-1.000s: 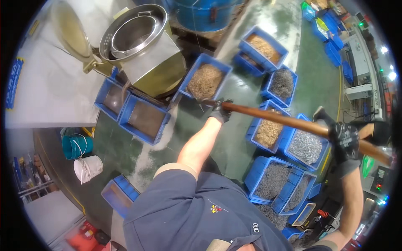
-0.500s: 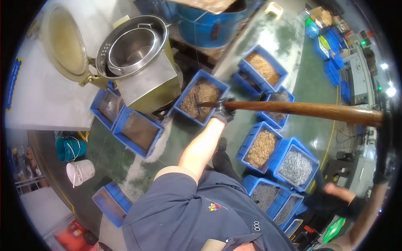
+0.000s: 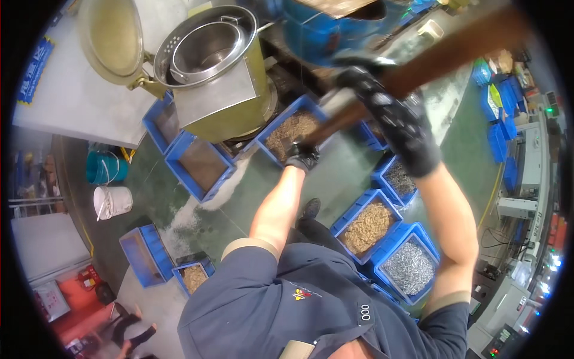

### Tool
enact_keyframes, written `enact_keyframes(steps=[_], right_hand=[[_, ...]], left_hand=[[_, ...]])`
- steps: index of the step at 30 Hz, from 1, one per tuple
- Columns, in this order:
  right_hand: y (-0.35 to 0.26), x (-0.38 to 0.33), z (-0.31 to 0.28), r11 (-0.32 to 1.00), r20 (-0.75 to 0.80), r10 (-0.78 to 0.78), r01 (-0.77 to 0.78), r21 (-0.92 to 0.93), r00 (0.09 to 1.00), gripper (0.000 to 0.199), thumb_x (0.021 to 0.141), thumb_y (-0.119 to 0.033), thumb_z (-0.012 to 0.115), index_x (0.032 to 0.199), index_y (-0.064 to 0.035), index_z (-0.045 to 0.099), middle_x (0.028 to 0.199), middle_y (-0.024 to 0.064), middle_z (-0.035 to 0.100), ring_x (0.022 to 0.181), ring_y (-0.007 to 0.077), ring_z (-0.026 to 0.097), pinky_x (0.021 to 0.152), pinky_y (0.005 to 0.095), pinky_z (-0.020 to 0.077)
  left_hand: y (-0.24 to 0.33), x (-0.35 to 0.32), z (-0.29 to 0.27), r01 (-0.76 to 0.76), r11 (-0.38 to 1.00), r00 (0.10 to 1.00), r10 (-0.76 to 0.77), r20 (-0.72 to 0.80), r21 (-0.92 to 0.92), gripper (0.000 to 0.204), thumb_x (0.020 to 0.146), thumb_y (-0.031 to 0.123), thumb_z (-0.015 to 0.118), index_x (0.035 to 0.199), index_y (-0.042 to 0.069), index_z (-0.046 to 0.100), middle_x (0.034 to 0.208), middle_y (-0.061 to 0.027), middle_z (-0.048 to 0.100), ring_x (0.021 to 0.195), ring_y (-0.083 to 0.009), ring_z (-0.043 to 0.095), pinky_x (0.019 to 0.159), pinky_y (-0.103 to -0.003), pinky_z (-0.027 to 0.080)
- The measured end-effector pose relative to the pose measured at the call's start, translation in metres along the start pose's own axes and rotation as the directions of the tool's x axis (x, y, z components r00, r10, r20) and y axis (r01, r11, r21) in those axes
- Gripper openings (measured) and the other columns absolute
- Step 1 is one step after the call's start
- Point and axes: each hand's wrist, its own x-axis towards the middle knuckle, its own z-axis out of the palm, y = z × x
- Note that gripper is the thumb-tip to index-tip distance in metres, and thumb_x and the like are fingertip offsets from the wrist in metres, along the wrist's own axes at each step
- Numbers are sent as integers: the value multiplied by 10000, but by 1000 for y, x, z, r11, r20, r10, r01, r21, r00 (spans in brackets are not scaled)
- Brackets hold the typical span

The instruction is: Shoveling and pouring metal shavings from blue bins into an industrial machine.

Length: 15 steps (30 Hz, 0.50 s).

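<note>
My left hand [image 3: 304, 155], in a black glove, is closed round the lower part of a long wooden-handled tool [image 3: 344, 118] over a blue tub [image 3: 280, 120]. Brown, curly shavings [image 3: 297, 127] fill that tub; the tool's head is hidden or blurred. Higher up the shaft is my right hand [image 3: 399, 113], in a black glove with pale dots, its fingers curled over the wood. The shaft slants upward to the right and blurs near the top.
A round metal machine [image 3: 209, 57] with its lid [image 3: 110, 39] raised stands at upper left, beside a blue drum [image 3: 311, 39]. Tubs of tan shavings [image 3: 368, 227] and silvery shavings [image 3: 409, 268] sit right of my legs. Buckets [image 3: 112, 202] stand left. Another person [image 3: 133, 335] is at lower left.
My right hand has come in from the far right edge to the middle of the view. The shaft's upper end has swung upward. My left hand has shifted slightly left.
</note>
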Motion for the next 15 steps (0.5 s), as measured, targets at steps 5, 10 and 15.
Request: enact_keyframes(steps=[5, 10, 15], right_hand=[[12, 54, 66, 791, -81, 16, 36, 610, 997, 272, 863, -152, 680, 1078, 11, 644, 942, 105, 701, 838, 144, 668, 754, 297, 533], [14, 67, 153, 863, 27, 19, -30, 504, 999, 317, 867, -229, 681, 1077, 4, 637, 909, 124, 699, 807, 196, 669, 731, 325, 534], [82, 39, 247, 908, -84, -398, 380, -173, 913, 333, 789, -289, 701, 974, -24, 620, 831, 177, 627, 737, 359, 619, 657, 413, 489]], left_hand=[[44, -54, -10, -80, 991, 995, 73, 68, 107, 540, 932, 559, 395, 1126, 79, 545, 993, -110, 639, 837, -281, 615, 762, -365, 535], [129, -152, -45, -330, 248, 911, 336, 238, 911, 367, 954, 356, 540, 1160, 56, 587, 1032, -119, 638, 937, -251, 641, 815, -350, 530], [140, -344, 42, -866, -129, 317, 606, 729, 484, 340, 990, 181, 456, 1283, 18, 508, 1167, -114, 594, 1060, -201, 592, 919, -351, 496]])
